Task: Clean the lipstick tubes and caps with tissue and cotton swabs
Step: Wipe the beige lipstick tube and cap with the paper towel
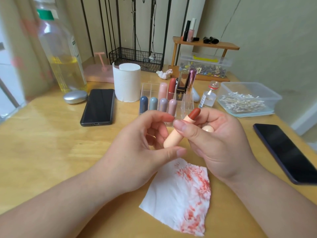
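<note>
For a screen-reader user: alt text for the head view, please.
The right hand grips an uncapped peach lipstick, the left hand at its base, above a red-smeared tissue on a wooden table. Behind: lipstick organizer, tissue roll, cotton swabs.

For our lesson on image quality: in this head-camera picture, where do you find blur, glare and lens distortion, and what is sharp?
Head view: the large bottle at the left edge is smeared and stretched; the table edge bows, a wide-angle effect; soft glare lies on the wood by the silver oval object; the lipstick and stained tissue are fairly sharp; light is even, shadows faint.
</note>
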The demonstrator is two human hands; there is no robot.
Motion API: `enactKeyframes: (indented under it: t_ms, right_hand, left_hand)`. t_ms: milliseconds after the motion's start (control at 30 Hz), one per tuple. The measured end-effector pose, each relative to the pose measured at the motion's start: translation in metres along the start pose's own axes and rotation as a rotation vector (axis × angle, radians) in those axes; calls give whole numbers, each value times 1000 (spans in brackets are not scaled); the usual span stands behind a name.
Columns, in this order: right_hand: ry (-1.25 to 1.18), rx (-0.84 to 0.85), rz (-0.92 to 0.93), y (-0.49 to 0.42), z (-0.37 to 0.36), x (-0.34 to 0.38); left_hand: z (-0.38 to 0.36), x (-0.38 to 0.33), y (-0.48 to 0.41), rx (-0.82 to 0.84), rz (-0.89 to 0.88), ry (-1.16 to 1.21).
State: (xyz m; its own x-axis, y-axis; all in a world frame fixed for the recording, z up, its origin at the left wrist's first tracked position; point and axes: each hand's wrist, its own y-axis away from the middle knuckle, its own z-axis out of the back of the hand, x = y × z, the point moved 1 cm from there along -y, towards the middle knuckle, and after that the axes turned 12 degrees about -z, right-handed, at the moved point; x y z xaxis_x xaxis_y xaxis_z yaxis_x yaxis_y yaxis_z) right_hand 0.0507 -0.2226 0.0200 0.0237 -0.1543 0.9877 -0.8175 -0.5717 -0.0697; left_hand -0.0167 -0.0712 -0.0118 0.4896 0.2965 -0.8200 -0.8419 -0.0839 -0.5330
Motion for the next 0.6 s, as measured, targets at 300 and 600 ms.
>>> enactKeyframes:
  t_ms: [300,600]
  right_hand:
    - [29,1,8,-1,3,-1]
    - [24,-6,-32,5,-1,1]
  left_hand:
    - [0,-4,-1,-74,-1,184]
    - [-1,-8,-2,-13,7,125]
